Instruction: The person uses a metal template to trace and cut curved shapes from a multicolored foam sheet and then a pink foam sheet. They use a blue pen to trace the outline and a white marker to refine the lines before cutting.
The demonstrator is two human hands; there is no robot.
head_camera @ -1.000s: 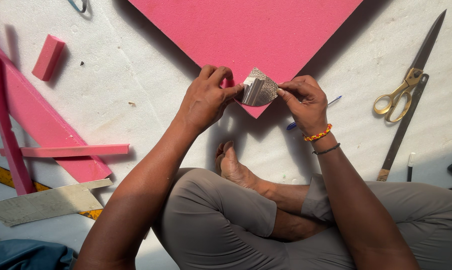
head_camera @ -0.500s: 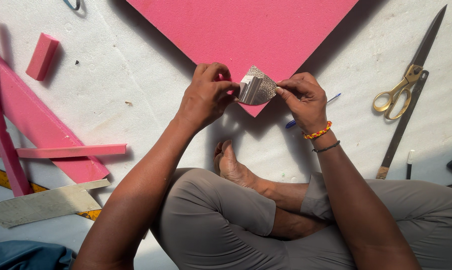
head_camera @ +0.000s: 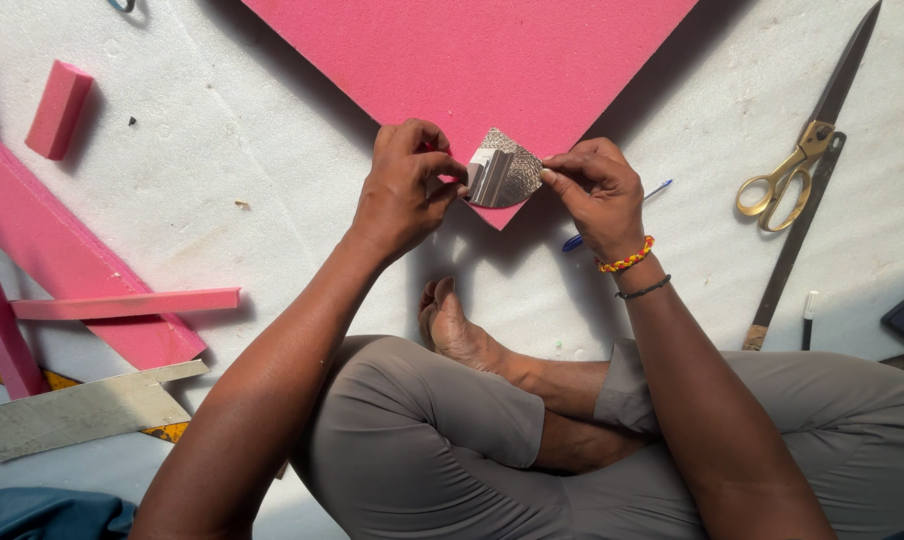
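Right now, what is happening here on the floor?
A person sits cross-legged on a white floor covering and holds a small silver patterned piece between both hands. The left hand pinches its left edge and the right hand pinches its right edge, just over the corner of a large pink foam sheet. Golden scissors and a long dark blade lie at the right; pink foam strips lie at the left, and a blue pen lies behind the right hand.

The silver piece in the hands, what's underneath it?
Under the silver piece, pinched by the left hand and right hand, lies the pink foam sheet; its corner tip is mostly covered.
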